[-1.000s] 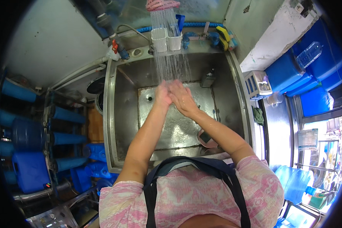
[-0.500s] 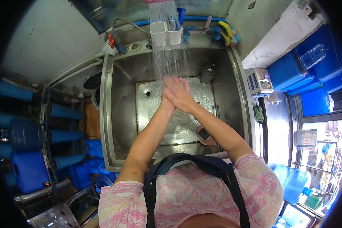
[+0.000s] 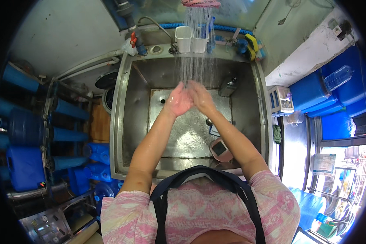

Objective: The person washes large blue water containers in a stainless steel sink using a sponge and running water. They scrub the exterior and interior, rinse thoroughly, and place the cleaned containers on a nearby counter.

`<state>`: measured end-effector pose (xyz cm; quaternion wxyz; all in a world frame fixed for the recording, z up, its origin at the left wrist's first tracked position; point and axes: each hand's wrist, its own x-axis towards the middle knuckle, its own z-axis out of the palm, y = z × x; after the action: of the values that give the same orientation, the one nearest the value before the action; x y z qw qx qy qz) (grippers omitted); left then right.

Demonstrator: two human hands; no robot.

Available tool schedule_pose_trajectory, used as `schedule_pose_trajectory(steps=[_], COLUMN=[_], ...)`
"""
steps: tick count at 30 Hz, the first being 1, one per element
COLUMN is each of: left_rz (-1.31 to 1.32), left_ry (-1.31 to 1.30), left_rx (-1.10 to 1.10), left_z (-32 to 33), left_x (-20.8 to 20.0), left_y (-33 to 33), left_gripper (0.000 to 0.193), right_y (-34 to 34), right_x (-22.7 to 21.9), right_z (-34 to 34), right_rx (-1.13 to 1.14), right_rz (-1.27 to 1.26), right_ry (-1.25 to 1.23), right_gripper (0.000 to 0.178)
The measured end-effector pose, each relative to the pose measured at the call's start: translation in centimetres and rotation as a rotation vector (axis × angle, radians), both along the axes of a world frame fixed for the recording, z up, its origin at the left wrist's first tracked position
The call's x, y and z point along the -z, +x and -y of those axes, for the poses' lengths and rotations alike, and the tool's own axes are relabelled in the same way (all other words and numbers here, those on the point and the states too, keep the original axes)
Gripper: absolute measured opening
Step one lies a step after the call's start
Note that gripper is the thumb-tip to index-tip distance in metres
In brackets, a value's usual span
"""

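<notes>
Over a deep stainless steel sink (image 3: pixel 122 118), my two wet hands are side by side beneath falling water. My left hand (image 3: pixel 178 101) has its palm turned up and fingers stretched out. Close beside it, at the fingertips and heel almost touching, is my right hand (image 3: pixel 201 97), its fingers extended and slightly blurred. Neither holds anything. Water falls in many thin streams (image 3: pixel 194 67) from a pink-rimmed shower head (image 3: pixel 201 3) at the top. Thin water ripples over the sink floor (image 3: pixel 183 140).
A dark bottle (image 3: pixel 228 86) stands in the sink's far right corner; a pink container (image 3: pixel 221 151) lies near my right forearm. Behind are two white cups (image 3: pixel 184 39), yellow sponges (image 3: pixel 252 44) and a pipe valve with a red handle (image 3: pixel 133 40). Blue jugs (image 3: pixel 25 166) fill the left.
My hands, pressed together before, have come apart, and the left palm now faces up. The view has shifted, so the shower head shows more fully.
</notes>
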<state>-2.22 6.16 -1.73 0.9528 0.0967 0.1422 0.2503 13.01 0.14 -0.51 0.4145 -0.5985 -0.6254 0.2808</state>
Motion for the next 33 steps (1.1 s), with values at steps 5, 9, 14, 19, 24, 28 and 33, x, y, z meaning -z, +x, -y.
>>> schedule_pose_trajectory(steps=[5,9,14,19,24,28,33], left_rz=[-0.515,-0.714,-0.761,-0.727,-0.862,-0.977,-1.133], left_ry=[0.33,0.242,0.093,0.172,0.292,0.35,0.395], left_rx=[0.152,-0.233,-0.386,-0.251,-0.32,-0.434,-0.515], left_z=[-3.6,-6.5,-6.5,-6.4,-9.6,-15.3,-22.5], left_x=[-1.8,0.1,3.4,3.2,0.0,-2.1,-3.7], left_y=[-3.5,-10.0,-11.7,-6.2,-6.9,-8.8,-8.2], left_gripper=[0.053,0.043,0.034,0.029,0.022,0.02,0.031], right_y=[0.5,0.6,0.5,-1.1,0.7,-0.1,-2.5], right_x=[-0.2,-1.0,-2.4,-3.0,-3.5,-2.1,-1.2], right_z=[-0.9,0.5,-0.7,-4.1,-3.1,-0.4,-1.9], right_rx=[0.105,-0.168,0.001,0.004,0.22,0.043,-0.066], right_rz=[-0.816,-1.274,-1.249,-1.163,-1.247,-1.139,-1.057], right_ry=[-0.362,-0.78,-0.484,-0.436,-0.436,-0.464,-0.543], right_gripper=[0.045,0.04,0.043,0.038,0.035,0.037,0.046])
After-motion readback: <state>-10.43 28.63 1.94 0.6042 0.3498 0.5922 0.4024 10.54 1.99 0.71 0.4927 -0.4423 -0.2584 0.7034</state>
